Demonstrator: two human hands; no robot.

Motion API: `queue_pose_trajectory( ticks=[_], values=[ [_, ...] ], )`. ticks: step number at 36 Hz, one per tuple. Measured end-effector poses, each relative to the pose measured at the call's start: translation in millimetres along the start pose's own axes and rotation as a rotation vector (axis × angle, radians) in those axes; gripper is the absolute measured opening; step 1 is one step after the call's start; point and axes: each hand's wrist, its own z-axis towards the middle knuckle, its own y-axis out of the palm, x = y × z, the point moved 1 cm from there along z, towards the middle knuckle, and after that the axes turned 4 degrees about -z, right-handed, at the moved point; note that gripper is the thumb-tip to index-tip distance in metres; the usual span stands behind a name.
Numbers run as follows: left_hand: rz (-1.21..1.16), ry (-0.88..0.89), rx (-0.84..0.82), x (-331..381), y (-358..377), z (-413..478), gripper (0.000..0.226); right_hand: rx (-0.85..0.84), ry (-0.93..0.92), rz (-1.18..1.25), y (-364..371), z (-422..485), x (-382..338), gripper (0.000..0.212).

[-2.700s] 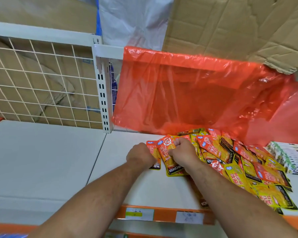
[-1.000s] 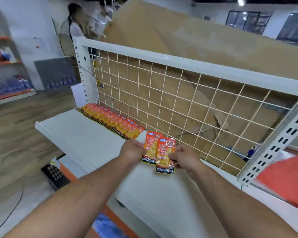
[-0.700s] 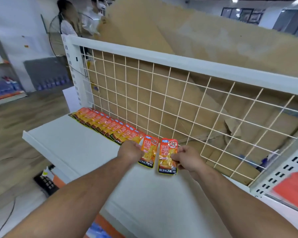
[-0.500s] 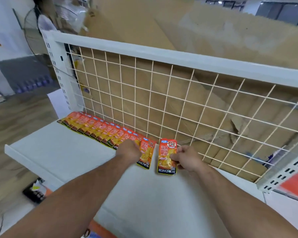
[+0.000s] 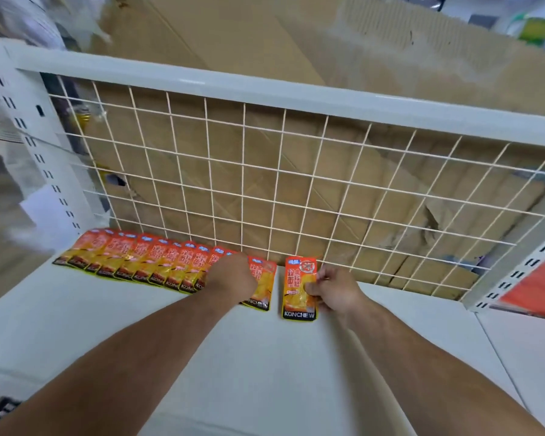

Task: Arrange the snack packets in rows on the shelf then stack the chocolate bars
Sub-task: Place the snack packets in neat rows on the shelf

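A row of several orange-and-yellow snack packets [image 5: 145,261] lies overlapping along the back of the white shelf [image 5: 265,366], against the wire grid. My left hand [image 5: 232,273] holds one packet [image 5: 261,284] down at the row's right end, its fingers curled over the packet's left edge. My right hand [image 5: 332,291] pinches another packet [image 5: 298,289] by its right edge; this one lies flat on the shelf a small gap to the right of the row. No chocolate bars are in view.
A white wire grid panel [image 5: 280,190] backs the shelf, with brown cardboard [image 5: 296,58] behind it. White slotted uprights [image 5: 38,152] stand at the left and right ends. A red plastic bag [image 5: 535,287] shows at the far right edge.
Both hands took packets from the pile by the red bag and carried them left to the row. The two packets have come down onto the shelf at the row's right end.
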Motion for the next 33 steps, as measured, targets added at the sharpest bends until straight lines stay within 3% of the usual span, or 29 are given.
queue_pose_trajectory(
  ticks=[7, 13, 17, 22, 27, 33],
  values=[
    [0.119, 0.100, -0.033, -2.6, -5.3, -2.1, 0.004, 0.044, 0.023, -0.040, 9.5, -4.7, -1.9, 0.024],
    [0.154, 0.159, -0.043, -8.0, -5.4, -0.4, 0.001, 0.041, 0.031, -0.103, 18.5, -6.4, -7.5, 0.020],
    [0.177, 0.211, 0.038, -13.9, -7.4, 1.7, 0.016, 0.034, 0.047, -0.131, 27.7, -5.8, -12.5, 0.014],
    [0.250, 0.264, 0.104, -16.6, -14.2, 2.7, 0.019, 0.026, 0.058, -0.169, 38.2, -2.6, -20.7, 0.017],
    [0.167, 0.285, 0.147, -25.9, -13.6, 6.9, 0.025, 0.052, 0.082, -0.280, 50.4, 3.7, -26.7, 0.007],
    [0.142, 0.270, 0.151, -30.6, -15.8, 7.1, 0.028, 0.120, 0.044, -0.495, 59.3, 6.6, -30.7, 0.021]
  ],
)
